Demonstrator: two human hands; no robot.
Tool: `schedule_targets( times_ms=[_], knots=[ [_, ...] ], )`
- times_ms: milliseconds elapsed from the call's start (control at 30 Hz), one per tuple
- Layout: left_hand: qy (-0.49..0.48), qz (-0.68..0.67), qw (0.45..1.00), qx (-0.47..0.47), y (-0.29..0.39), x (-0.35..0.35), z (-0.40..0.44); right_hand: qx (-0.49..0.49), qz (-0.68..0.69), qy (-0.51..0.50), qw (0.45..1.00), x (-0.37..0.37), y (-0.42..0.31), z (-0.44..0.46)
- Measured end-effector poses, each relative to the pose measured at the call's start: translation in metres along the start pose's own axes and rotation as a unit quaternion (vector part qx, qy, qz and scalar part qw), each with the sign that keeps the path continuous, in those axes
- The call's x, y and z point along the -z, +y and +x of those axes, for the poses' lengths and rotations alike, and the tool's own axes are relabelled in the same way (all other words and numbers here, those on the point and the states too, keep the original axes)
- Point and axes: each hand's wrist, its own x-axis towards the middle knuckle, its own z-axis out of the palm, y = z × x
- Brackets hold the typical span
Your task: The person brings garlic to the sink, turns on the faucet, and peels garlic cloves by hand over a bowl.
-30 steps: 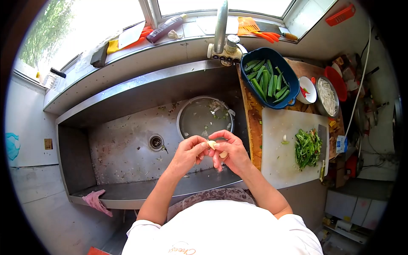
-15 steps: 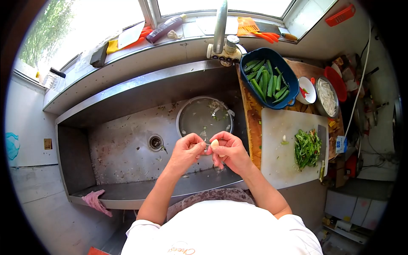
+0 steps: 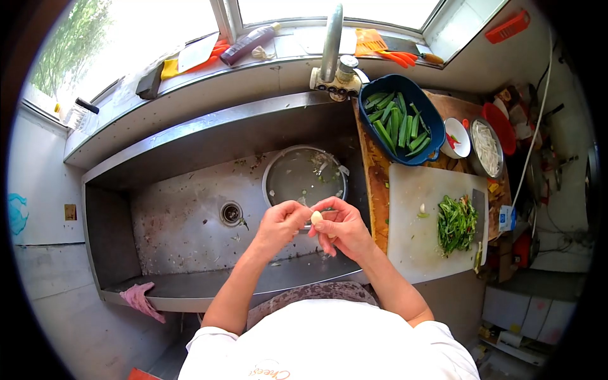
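Note:
Between the thumb and fingers of my right hand (image 3: 347, 229) is a pale peeled-looking garlic clove (image 3: 316, 217). Another pale piece lies partly hidden in its curled fingers. My left hand (image 3: 280, 223) is pinched closed close beside the clove, on what looks like a thin bit of garlic skin, mostly covered by the fingertips. Both hands are over the near rim of a round basin (image 3: 265, 180) of water, where scraps float. The basin stands in a long steel sink (image 3: 177, 209). One more small clove (image 3: 422, 207) rests on the white cutting board (image 3: 408, 250) at the right.
Cut green vegetable strips (image 3: 457, 225) are piled on the board beside a cleaver blade (image 3: 479, 209). Behind stand a blue basket (image 3: 436, 155) of okra, a white bowl (image 3: 464, 149) and a metal bowl (image 3: 500, 166) of pale shreds. The faucet (image 3: 331, 50) rises behind the sink. A pink cloth (image 3: 142, 301) hangs at the front edge.
My left fingers have shifted slightly up toward the clove, and the clove has turned and dropped a little in my right fingers. The view has moved slightly.

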Motion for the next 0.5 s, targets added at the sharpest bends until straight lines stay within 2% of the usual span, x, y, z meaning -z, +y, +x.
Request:
schedule_targets(
  times_ms=[33, 233, 333, 500],
  knots=[
    [-0.025, 0.022, 0.999, -0.034, 0.009, -0.006, -0.005, 0.001, -0.012, -0.004, 1.0, 0.0, 0.001, 0.0],
    [-0.116, -0.144, 0.983, -0.012, -0.002, 0.0, 0.0, -0.028, 0.142, -0.053, 0.988, 0.0, 0.003, -0.001],
    [-0.147, -0.165, 0.975, -0.018, -0.008, 0.004, 0.001, -0.027, 0.203, -0.093, 0.974, 0.004, 0.012, 0.0],
    [-0.109, -0.126, 0.986, -0.018, -0.004, 0.0, -0.002, -0.035, 0.247, -0.084, 0.965, 0.009, 0.019, 0.001]
  ],
)
